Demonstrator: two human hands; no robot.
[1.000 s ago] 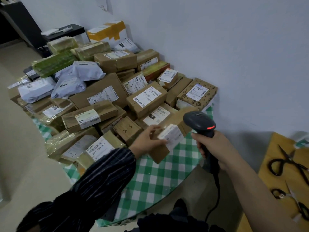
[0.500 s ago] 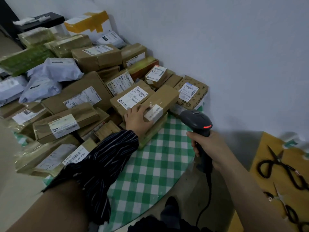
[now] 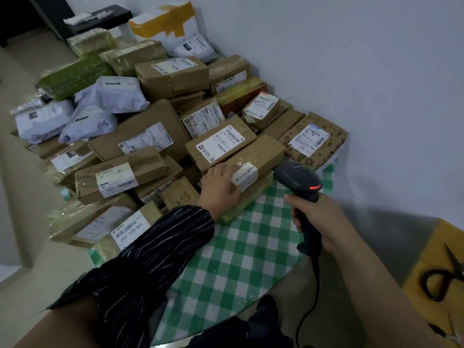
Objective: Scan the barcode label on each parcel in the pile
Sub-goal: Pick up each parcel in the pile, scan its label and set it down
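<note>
From here, a white label (image 3: 129,231) on the nearest taped parcel (image 3: 150,212) is showing "231 239-K01". A small brown box (image 3: 180,197) is bearing handwritten "2-3". Other labels are reading as blur.

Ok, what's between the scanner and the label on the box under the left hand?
Head view: nothing blocks it. Between scanner and label show only the end of the box and the parcel beneath it.

A plain white wall (image 3: 351,59) runs along the right and far side, the light dim and flat. Pale beige floor (image 3: 22,71) lies left, with a black cabinet (image 3: 110,15) far left and a green-checked tablecloth (image 3: 238,259) near.
</note>
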